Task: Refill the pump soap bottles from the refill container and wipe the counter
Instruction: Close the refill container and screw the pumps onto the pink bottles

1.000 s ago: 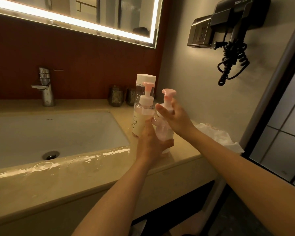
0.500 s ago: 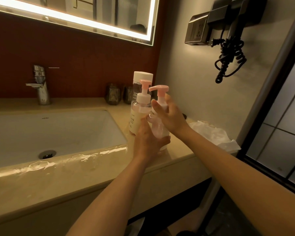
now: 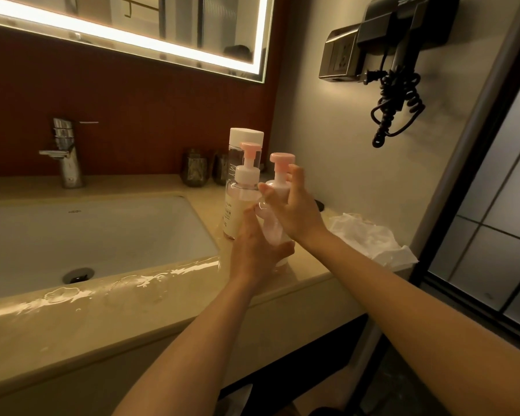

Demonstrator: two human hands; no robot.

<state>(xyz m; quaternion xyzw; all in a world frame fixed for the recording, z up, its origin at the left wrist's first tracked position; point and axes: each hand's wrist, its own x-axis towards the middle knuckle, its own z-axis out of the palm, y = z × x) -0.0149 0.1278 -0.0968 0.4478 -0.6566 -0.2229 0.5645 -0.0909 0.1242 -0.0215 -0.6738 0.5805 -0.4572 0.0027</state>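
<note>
Refill container [image 3: 234, 163]: vertical letters "MY"; smaller label print unreadable.

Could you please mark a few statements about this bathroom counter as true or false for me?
1. The left grip holds the nearer pump bottle. True.
2. The refill container has its white cap off. False: the cap is on.
3. The crumpled white cloth lies left of the bottles. False: it lies to their right, on the counter.
4. Water glistens along the counter's front edge. True.
5. The right grip hangs free, touching nothing. False: it holds the nearer pump bottle's collar.
</note>
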